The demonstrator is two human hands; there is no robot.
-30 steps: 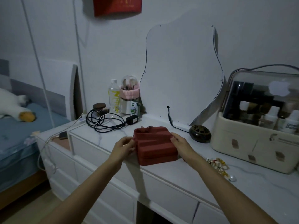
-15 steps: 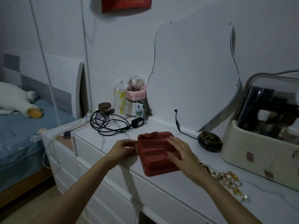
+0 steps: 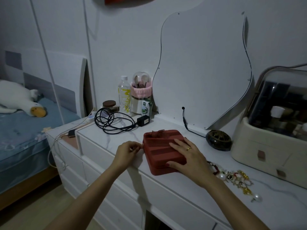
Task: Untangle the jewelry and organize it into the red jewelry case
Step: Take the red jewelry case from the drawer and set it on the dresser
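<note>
right hand: lying flat on top of the red jewelry case, fingers spread and pretty much straight, thumb down along the near edge, not gripping anything. There's a gold ring on one finger.
left hand: fingertips bunched up right at the case's left edge, pinching some tiny thing there. It's too small for me to say what, could be a zipper pull or clasp.
red jewelry case: sits closed near the front edge of the white dresser top, between the two hands, ribbed lid with a little bow on the far side.
jewelry pile: tangled heap on the dresser top, just right of the right wrist, off to the side of the case. Gold bits, red beads, a couple of big pearls, all knotted together, nobody touching it.
drawers: white fronts below the top, shut.
incense-burner-looking thing: dark round pot with a pierced lid, just behind the case to the right.
cosmetics organizer: big cream box with a clear domed lid, bottles inside, far right.
black cable: coiled with its adapter, behind the case on the left.
back row: jar with a brown lid, plastic bottle, brush holder with a pink band, all by the wall.
mirror: wavy shape, leaning on the wall.
bed: way left, blue sheet, white plush goose lying on it.
</note>
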